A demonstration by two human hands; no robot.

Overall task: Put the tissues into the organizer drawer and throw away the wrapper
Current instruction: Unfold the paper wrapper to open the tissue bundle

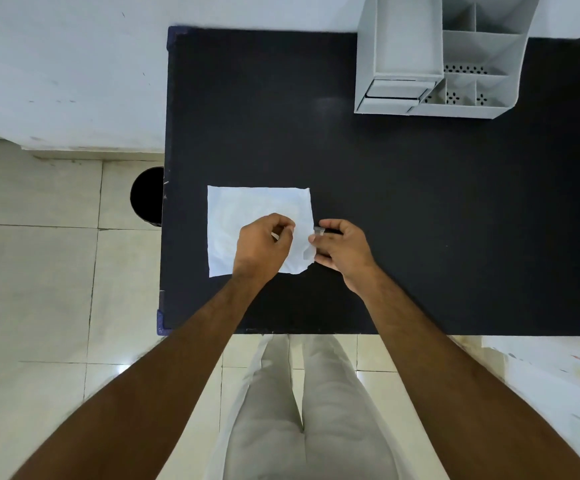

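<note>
The left hand (264,242) rests curled on a flat white tissue pack (247,216), fingers pinched on its thin crinkly film. The right hand (342,251) sits just beside the pack's right edge, its grip closed on a small torn flap of clear wrapper (311,251) that lifts off the pack's near right corner. The pack is a soft, roughly square sheet lying toward the left edge of the matte black bench (420,220). At the far right corner stands a white plastic organizer (433,64) with open compartments, perforated floors and shut drawers. A round black bin (148,195) stands on the tiled floor beside the bench's left edge.
</note>
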